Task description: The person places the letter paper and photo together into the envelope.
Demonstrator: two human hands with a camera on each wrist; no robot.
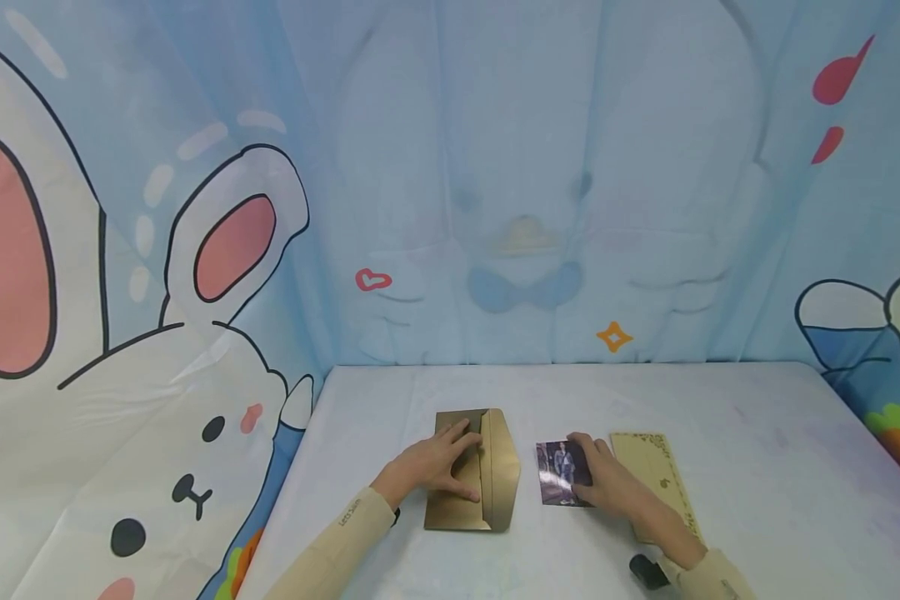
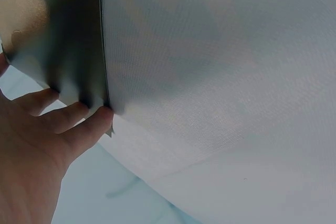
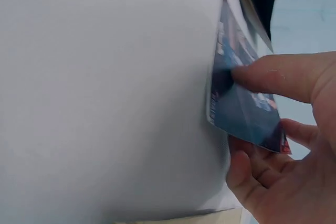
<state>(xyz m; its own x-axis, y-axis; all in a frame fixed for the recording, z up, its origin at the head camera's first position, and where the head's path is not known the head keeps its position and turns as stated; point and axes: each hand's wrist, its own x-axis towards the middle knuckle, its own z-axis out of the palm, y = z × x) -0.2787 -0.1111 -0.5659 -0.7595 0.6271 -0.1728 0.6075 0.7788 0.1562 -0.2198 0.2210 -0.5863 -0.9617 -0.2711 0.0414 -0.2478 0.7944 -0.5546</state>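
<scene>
A gold envelope [image 1: 502, 475] lies on the white table with its pointed flap unfolded to the right. Spread over its body, my left hand [image 1: 433, 465] rests on it with the fingers apart. In the left wrist view, the fingertips touch the edge of the shiny envelope [image 2: 79, 19]. To the right, my right hand [image 1: 607, 479] pinches a glossy photo [image 1: 557, 477] by its right side; figures show on a dark purple background. The right wrist view has the thumb on the photo's [image 3: 244, 111] face and the other fingers behind it, the photo tilted.
A pale gold card [image 1: 648, 458] with an ornate border lies right of the photo, partly under my right forearm. A black wrist device [image 1: 647, 572] shows by the right sleeve. Behind the white table [image 1: 390, 392] hangs a blue cartoon curtain [image 1: 525, 125].
</scene>
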